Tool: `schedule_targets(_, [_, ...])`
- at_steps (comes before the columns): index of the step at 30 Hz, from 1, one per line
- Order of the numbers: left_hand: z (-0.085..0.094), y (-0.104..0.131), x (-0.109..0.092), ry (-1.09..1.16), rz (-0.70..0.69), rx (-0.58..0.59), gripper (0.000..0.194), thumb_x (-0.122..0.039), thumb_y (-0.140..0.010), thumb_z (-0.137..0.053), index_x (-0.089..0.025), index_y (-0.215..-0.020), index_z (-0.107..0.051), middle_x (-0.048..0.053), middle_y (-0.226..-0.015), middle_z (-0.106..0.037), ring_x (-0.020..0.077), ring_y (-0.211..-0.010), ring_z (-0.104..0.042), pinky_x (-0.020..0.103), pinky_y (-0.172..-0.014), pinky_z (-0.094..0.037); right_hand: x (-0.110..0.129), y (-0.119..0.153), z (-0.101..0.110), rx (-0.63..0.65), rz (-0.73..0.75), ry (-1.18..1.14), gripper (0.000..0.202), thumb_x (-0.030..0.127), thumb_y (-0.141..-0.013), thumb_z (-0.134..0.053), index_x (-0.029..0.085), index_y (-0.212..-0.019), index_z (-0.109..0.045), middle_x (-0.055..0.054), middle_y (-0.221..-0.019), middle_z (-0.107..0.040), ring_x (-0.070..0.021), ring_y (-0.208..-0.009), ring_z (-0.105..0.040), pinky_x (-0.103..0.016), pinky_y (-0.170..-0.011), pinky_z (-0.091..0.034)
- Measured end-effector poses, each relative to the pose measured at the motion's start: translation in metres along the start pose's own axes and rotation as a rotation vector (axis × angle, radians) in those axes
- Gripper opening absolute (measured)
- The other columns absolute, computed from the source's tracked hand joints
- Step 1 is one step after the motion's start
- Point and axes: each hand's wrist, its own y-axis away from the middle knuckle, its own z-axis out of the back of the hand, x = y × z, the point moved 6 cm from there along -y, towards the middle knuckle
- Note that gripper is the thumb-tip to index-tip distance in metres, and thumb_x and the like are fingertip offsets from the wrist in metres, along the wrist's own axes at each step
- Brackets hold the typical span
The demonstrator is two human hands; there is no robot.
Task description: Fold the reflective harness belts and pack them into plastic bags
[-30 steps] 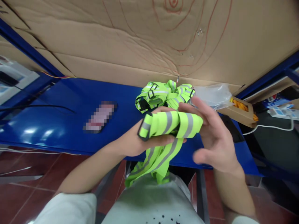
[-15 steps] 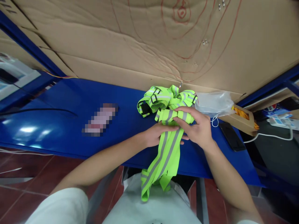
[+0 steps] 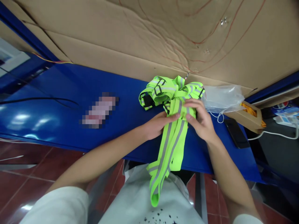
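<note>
Neon-yellow reflective straps [image 3: 174,140] with grey stripes pass through both of my hands and hang over the table's front edge toward my shirt. My left hand [image 3: 157,124] grips them from the left, thumb on top and fingers hidden underneath. On the right, my right hand [image 3: 202,119] pinches a fold of the same straps, its thumb near the left thumb. Just beyond my hands lies a bundle of similar neon straps [image 3: 161,88] with black buckles. Whether the held straps join that bundle cannot be made out.
The blue table [image 3: 126,90] backs onto a cardboard panel [image 3: 105,37] with red wires. At right are a clear plastic bag [image 3: 224,96], a black phone [image 3: 237,133] and a cardboard box [image 3: 253,121]. A blurred-out pinkish item [image 3: 100,110] lies left; a black cable [image 3: 46,99] crosses the table.
The upper end of the held straps, earlier folded crosswise in a roll, now lies lengthwise toward the bundle. My right fingers have shifted over the fold. The camera view has moved slightly.
</note>
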Motion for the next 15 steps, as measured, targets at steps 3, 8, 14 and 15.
schedule_targets(3, [-0.005, 0.001, 0.002, -0.032, 0.010, 0.072, 0.045, -0.036, -0.071, -0.095, -0.015, -0.107, -0.077, 0.008, -0.103, -0.080, 0.0214, -0.089, -0.074, 0.034, -0.086, -0.056, -0.027, 0.002, 0.003, -0.012, -0.213, -0.144, 0.053, 0.044, -0.090, -0.078, 0.030, -0.138, -0.062, -0.007, -0.143, -0.064, -0.0245, -0.135, -0.060, -0.045, -0.115, -0.048])
schedule_targets(8, [0.000, -0.004, 0.010, 0.060, 0.003, 0.016, 0.044, -0.022, -0.067, -0.095, -0.015, -0.106, -0.076, 0.008, -0.100, -0.080, 0.0224, -0.087, -0.075, 0.036, -0.087, -0.057, -0.049, 0.010, -0.005, 0.065, -0.405, -0.249, 0.052, 0.047, -0.074, -0.090, 0.022, -0.117, -0.073, -0.003, -0.103, -0.078, -0.0197, -0.088, -0.072, -0.034, -0.079, -0.060])
schedule_targets(14, [-0.007, -0.005, 0.023, 0.197, 0.140, 0.184, 0.038, -0.024, -0.071, -0.088, -0.011, -0.106, -0.078, 0.014, -0.098, -0.081, 0.0282, -0.086, -0.078, 0.037, -0.086, -0.058, -0.019, 0.012, -0.003, -0.160, -0.211, -0.065, 0.038, 0.037, -0.080, -0.087, 0.026, -0.115, -0.076, -0.002, -0.104, -0.078, -0.0147, -0.070, -0.069, -0.028, -0.061, -0.059])
schedule_targets(15, [-0.009, -0.004, 0.025, 0.199, 0.170, 0.221, 0.038, -0.025, -0.073, -0.087, -0.010, -0.107, -0.078, 0.016, -0.099, -0.081, 0.0298, -0.090, -0.078, 0.038, -0.088, -0.059, -0.015, 0.013, -0.004, -0.164, -0.208, -0.070, 0.036, 0.037, -0.082, -0.085, 0.027, -0.115, -0.076, -0.002, -0.106, -0.078, -0.0143, -0.067, -0.069, -0.027, -0.056, -0.058])
